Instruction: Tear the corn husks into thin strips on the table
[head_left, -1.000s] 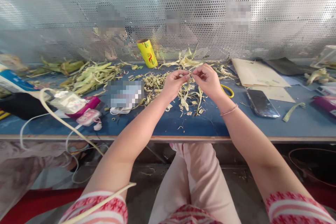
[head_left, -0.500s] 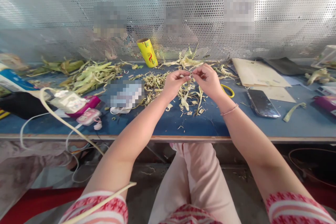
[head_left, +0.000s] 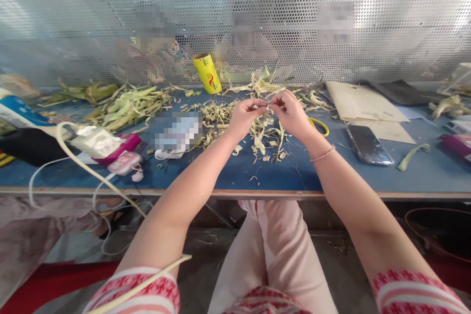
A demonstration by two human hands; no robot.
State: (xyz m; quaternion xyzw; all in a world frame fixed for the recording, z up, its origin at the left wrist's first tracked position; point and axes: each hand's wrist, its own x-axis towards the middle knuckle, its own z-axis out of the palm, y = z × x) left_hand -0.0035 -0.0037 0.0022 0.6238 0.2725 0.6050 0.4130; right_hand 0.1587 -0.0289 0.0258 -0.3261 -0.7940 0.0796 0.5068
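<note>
My left hand and my right hand meet above the blue table, fingertips pinched together around something small and pale. Its shape is too small to make out. Beneath and between the hands lie dry, pale plant scraps, with more curled shreds beside my left hand. Just right of my right wrist is a yellow ring. Behind the hands rests a pile of leafy peelings.
A yellow tube stands tilted at the back. On the left are long green husks, a power strip with chargers and a white cable. A phone and brown cardboard lie right. A perforated metal panel rises behind.
Both hands stay in nearly the same place, still pinched together. Only the fingertips have shifted slightly.
</note>
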